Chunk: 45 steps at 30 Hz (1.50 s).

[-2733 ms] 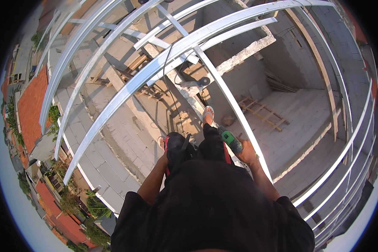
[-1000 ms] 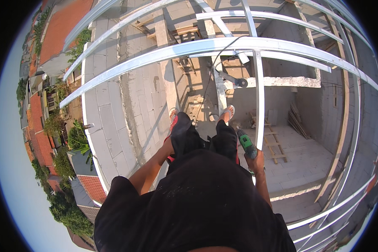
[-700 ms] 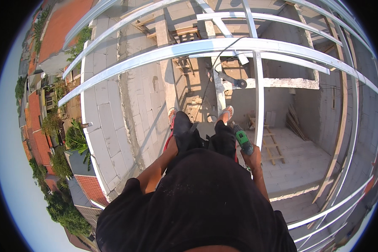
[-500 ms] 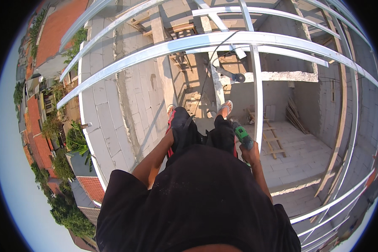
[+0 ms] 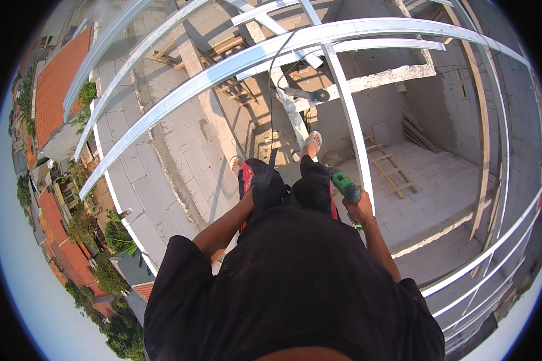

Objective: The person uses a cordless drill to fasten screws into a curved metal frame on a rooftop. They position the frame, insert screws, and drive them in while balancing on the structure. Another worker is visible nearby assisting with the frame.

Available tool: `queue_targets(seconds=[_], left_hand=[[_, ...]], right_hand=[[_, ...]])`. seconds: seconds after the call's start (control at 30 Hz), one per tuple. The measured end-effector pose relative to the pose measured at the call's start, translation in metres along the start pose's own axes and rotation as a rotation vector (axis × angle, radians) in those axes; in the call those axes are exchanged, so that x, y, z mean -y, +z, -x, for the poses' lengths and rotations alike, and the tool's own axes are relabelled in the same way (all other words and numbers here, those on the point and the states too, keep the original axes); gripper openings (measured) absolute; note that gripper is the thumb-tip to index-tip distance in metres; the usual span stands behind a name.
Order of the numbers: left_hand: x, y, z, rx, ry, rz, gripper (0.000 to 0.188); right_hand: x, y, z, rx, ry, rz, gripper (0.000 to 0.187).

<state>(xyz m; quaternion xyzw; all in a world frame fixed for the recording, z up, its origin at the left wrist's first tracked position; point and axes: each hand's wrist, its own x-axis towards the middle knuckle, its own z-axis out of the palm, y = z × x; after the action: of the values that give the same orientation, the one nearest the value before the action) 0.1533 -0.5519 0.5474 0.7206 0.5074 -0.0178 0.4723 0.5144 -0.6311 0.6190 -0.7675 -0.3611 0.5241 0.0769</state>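
Observation:
My right hand (image 5: 360,209) is wrapped round the grip of a green and black cordless drill (image 5: 344,185), beside my right thigh. The drill's nose points forward, close to a long silvery metal roof member (image 5: 353,126). My left hand (image 5: 260,197) rests at my left thigh, against the dark trousers; its fingers are hidden. From my lap beside it, a thin dark strip (image 5: 272,162) sticks up, and I cannot make out whether the hand touches it. An angle grinder (image 5: 310,94) with a black cable lies on a concrete beam ahead of my feet.
My sandalled feet stand apart on two narrow concrete beams (image 5: 208,114), high above the floor. Silvery metal rails (image 5: 223,69) cross in front and to the right. Below on the right lies a wooden ladder (image 5: 391,172). The block wall's outer edge (image 5: 123,216) drops towards houses on the left.
The view has turned, so the frame and beams appear slanted and further left. The dark strip now stands higher by my left hand. My right hand still holds the drill.

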Motion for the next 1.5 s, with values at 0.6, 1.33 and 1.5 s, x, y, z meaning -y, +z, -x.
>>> queue_targets(seconds=[0.6, 1.33, 1.5], left_hand=[[0.043, 0.001, -0.003, -0.094, -0.253, -0.013, 0.026], [0.201, 0.067, -0.061, -0.023, -0.135, -0.589, 0.029], [0.196, 0.076, -0.054, -0.273, -0.286, -0.472, 0.031]], right_hand=[[0.013, -0.009, 0.006, -0.033, -0.080, 0.179, 0.033], [0.024, -0.014, 0.028, -0.021, -0.055, 0.069, 0.039], [0.032, -0.019, 0.015, 0.049, -0.004, 0.169, 0.034]])
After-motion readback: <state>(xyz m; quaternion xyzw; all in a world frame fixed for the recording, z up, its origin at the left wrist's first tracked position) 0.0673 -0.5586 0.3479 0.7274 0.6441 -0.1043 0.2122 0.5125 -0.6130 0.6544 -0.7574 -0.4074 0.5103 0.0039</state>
